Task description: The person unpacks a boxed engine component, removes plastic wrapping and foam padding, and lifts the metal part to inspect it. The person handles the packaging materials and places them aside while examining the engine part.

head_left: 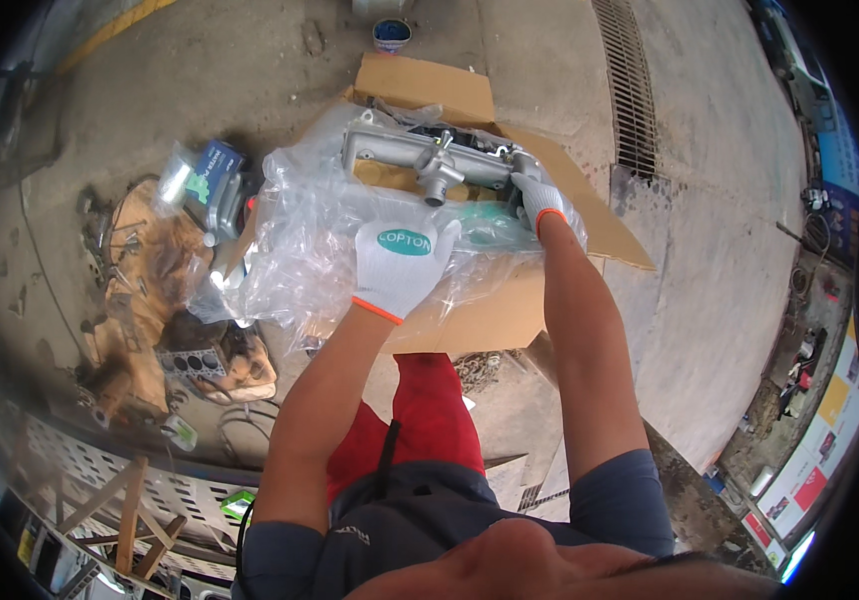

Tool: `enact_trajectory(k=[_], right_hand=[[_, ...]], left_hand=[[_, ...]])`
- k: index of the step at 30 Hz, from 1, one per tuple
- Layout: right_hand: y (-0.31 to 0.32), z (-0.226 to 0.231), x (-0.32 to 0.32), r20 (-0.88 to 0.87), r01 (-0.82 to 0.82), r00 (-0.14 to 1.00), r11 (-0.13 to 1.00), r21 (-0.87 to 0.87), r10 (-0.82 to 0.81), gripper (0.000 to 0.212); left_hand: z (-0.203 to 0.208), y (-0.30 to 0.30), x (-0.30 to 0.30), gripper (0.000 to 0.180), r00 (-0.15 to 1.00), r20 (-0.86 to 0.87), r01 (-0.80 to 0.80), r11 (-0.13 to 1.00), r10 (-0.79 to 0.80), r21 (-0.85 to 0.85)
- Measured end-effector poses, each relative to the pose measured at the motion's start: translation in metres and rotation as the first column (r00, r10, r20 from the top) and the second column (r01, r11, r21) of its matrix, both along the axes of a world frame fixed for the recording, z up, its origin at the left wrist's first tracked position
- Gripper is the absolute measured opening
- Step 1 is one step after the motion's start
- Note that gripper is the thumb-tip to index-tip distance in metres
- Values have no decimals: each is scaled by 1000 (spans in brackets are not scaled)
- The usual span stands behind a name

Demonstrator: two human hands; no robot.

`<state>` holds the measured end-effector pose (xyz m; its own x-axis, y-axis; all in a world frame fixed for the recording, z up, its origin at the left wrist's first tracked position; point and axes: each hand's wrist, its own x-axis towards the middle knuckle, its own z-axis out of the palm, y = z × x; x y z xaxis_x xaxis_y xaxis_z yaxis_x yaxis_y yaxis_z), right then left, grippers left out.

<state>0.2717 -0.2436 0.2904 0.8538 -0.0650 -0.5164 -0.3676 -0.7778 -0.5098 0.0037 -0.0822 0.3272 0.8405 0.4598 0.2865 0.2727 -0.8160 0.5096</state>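
A silver cast-metal engine manifold (405,152) lies across an opened cardboard box (480,318), with a short pipe fitting sticking up at its middle. White knit gloves with orange cuffs cover both of my hands. My right hand (542,203) is closed around the manifold's right end, and some of its fingers are hidden behind the metal. Nearer to me, my left hand (402,262) is closed on crumpled clear plastic wrap (300,225), its fingers curled down out of sight. The wrap spreads over the box's left side and under the manifold.
Left of the box are a blue carton (212,172), an engine block (193,363) and oil-stained cardboard (140,245) with loose metal parts. A blue-lined bowl (391,35) stands beyond the box. A floor drain grate (625,85) runs at the far right. Box flaps stick out on several sides.
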Motion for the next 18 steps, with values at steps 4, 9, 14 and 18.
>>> enact_trajectory(k=[4,9,14,18], right_hand=[[7,-10,13,-16,17,1000,999,50,-16,43],[16,-12,42,-73,-21,997,999,-31,18,49],[11,-17,84,-30,-350,936,936,-41,349,55],[33,24,46,-57,-308,950,951,-17,307,54]], left_hand=[[-5,0,-4,47,997,72,28,996,-34,88],[4,-7,-6,44,991,120,66,998,-63,-21],[17,-13,3,51,976,210,93,973,-48,-210],[8,-6,5,48,988,145,64,994,-52,-85]])
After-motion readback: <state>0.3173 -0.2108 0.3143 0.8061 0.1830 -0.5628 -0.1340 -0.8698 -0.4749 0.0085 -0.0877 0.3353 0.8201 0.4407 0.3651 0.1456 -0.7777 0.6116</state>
